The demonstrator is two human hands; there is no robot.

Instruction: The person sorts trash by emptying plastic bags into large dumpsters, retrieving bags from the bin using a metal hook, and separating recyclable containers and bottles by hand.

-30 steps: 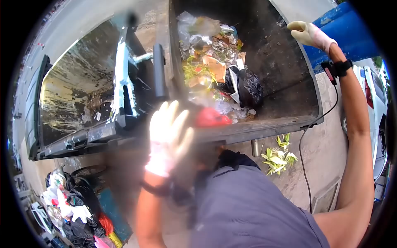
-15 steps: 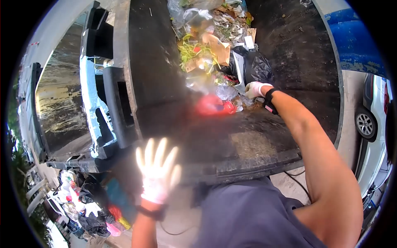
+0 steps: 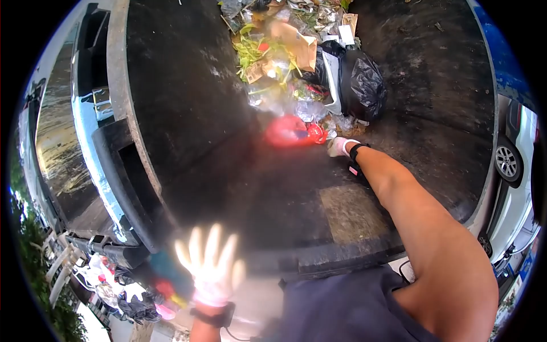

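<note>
Below, trash fills the bin [image 3: 228, 188]; hands apart, right [image 3: 337, 147] near red bag [image 3: 293, 131], left [image 3: 209, 265] splayed.

I view large dark bin [image 3: 433, 85], inner walls scuffed and stained. Mixed refuse lies heaped inside. Nearest bin's front edge: red item [image 3: 285, 132], blurred on my feed, possibly plastic bag. Clear plastic [image 3: 310, 110] just behind it. Black bag [image 3: 367, 85] at heap's right side, pale panel [image 3: 332, 80] tilted just left of it. Farther back I note brown cardboard [image 3: 302, 48], yellow-green leaves [image 3: 249, 52] to its left, white card [image 3: 346, 35] to its right.
</note>
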